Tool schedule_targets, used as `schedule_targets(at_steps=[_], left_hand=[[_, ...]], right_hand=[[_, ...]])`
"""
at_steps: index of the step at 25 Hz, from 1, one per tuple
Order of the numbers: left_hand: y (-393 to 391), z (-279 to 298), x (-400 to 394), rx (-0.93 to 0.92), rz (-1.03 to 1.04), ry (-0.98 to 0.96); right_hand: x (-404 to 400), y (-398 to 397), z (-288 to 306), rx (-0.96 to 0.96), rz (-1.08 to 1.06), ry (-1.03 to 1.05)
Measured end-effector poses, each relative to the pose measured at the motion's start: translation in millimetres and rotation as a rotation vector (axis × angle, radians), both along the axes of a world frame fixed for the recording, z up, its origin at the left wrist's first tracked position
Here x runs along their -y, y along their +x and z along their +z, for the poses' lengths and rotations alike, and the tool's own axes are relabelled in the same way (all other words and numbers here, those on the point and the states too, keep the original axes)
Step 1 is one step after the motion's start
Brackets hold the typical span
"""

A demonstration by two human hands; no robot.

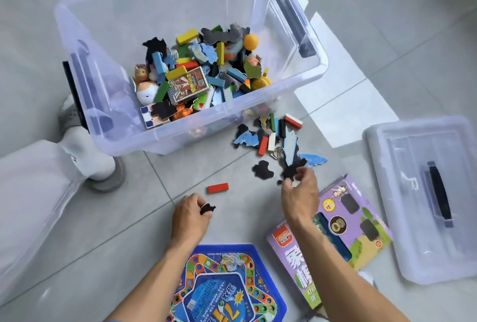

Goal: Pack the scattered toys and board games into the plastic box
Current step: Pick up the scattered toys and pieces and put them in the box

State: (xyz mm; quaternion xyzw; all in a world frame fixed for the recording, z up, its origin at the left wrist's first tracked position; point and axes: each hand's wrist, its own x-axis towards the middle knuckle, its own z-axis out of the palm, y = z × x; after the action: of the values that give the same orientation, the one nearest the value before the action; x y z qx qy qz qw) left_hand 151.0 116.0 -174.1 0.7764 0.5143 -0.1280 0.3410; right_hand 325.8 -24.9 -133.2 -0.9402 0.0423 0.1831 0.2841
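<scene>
Clear plastic storage box (85, 45) sits on the grey tiled floor (387, 24), and it's already heaped on one side with coloured wooden blocks, foam puzzle pieces, a small card box (187, 84), an orange ball (251, 41) and little figures. Down by its near corner, a scatter of loose pieces (273, 135) lies on the tiles: blue-and-black foam shapes, red and white blocks, a metal ring puzzle (277, 152).

Right hand (300, 192) reaches into that scatter, fingers pinching a black jagged foam piece (293, 169). Left hand (191, 214) hangs lower, fingers curled round a small black piece (207, 208) of its own. Between the two hands, one flat black foam shape (262, 170) lies alone, and a single red wooden block (218, 188) rests just beyond the left hand.

Near the person's arms, a blue star-patterned game board (227, 285) lies flat, with a purple cardboard game box (356, 221) beside it under the right forearm. Off to the right, the clear lid with a dark handle (428, 192) lies on the floor, well apart from the box. A white-trousered leg and grey shoe (108, 174) show at the left.
</scene>
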Motion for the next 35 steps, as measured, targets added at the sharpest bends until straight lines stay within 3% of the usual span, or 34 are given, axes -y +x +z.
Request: schedule_targets(at_steps=[6, 11, 15, 18, 24, 28, 32, 35], left_hand=[[11.9, 12.0, 3.1, 0.123, 0.22, -0.155], [46.0, 23.4, -15.8, 0.225, 0.19, -0.288], [64.7, 26.4, -26.8, 0.403, 0.347, -0.377], [60.9, 17.9, -33.8, 0.261, 0.163, -0.159], [46.7, 7.3, -6.0, 0.094, -0.24, 0.075], [46.3, 0.9, -7.9, 0.065, -0.238, 0.086], [60.0, 4.1, -10.4, 0.082, 0.085, -0.055], [61.1, 1.1, -14.0, 0.099, 0.266, -0.225]], right_hand=[[-14.6, 51.7, -17.5, -0.112, -0.122, -0.173], [-10.0, 39.2, -28.0, -0.061, 0.015, -0.072], [-1.9, 23.9, -29.0, 0.056, -0.097, 0.081], [3.3, 14.7, -28.1, 0.03, -0.224, 0.06], [0.2, 16.9, -38.6, -0.139, -0.063, -0.228], [-6.9, 21.4, -43.4, -0.231, -0.225, -0.123], [-3.1, 15.8, -30.4, -0.309, -0.279, 0.227], [-0.5, -5.4, -20.7, -0.215, -0.158, 0.344]])
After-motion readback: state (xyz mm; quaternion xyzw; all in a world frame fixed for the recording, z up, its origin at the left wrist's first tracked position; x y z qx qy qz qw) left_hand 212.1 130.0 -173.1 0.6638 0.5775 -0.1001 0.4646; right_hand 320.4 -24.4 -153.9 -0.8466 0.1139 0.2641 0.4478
